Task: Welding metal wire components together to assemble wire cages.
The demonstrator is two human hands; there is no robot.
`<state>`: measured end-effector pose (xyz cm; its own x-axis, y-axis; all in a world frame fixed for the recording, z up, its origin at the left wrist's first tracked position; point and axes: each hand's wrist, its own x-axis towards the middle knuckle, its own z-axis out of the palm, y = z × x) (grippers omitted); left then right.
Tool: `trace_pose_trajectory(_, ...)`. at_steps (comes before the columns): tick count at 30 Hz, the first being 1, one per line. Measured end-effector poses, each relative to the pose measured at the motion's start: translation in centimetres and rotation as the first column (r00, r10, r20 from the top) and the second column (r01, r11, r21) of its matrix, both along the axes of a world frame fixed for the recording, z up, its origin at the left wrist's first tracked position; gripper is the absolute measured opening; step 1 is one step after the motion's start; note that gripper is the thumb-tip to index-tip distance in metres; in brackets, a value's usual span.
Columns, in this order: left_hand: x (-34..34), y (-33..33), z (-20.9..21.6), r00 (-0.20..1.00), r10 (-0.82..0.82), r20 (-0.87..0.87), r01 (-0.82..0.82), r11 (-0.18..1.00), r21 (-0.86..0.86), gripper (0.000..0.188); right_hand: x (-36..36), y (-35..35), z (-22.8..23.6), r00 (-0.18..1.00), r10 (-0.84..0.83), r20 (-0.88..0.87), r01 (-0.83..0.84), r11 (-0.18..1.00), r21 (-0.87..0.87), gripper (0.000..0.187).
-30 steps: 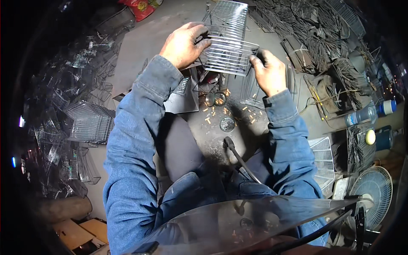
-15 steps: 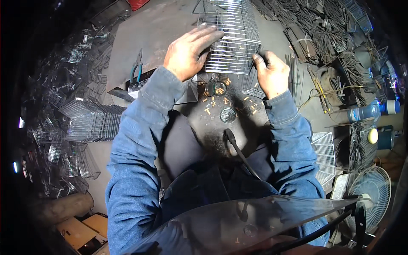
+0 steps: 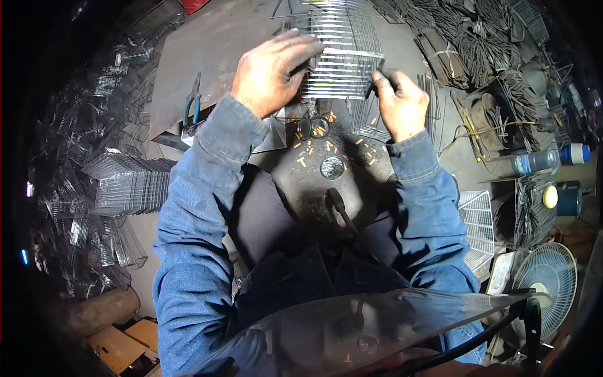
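Observation:
A stack-like wire basket [image 3: 342,72] of bright parallel rods stands at the far middle, over the grey work surface. My left hand [image 3: 273,72] lies along its left side, fingers together and fingertips at the left end of a thicker pale crossbar [image 3: 352,53]. What its thumb presses on is partly hidden. At the basket's right edge, near the other end of that crossbar, my right hand [image 3: 402,103] pinches a corner between thumb and curled forefinger. Nearer me, a dark-handled tool with a cable [image 3: 338,201] rests between my knees.
Small round dishes [image 3: 331,168] and scattered short copper-coloured pieces [image 3: 308,151] lie before me. Blue-handled pliers [image 3: 193,103] are on a metal sheet [image 3: 213,44] at left. Stacked wire baskets [image 3: 132,185] stand left; rod bundles [image 3: 490,56], a bottle [image 3: 534,163] and a fan [image 3: 545,276] are right.
The view has shifted slightly, so surroundings sit a little further left. Both hands keep their contact with the basket, which appears slightly higher in the picture.

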<state>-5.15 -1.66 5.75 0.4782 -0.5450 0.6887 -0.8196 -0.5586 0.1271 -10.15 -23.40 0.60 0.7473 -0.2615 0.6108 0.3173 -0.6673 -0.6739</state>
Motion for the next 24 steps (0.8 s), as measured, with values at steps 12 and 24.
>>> trace_pose_trajectory(12, 0.4, -5.5, 1.2, 0.949, 0.308, -0.064, -0.258, 0.879, 0.401, 0.071, -0.1, -0.2, -0.6, 1.0, 0.009, 0.005, -0.009, 0.999, 0.044, 0.013)
trace_pose_trajectory(24, 1.4, -2.6, 1.0, 0.949, 0.307, -0.079, -0.239, 0.856, 0.458, 0.075, -0.2, -1.1, 0.0, 0.895, 0.361, -0.261, -0.309, 0.925, 0.22, 0.027)
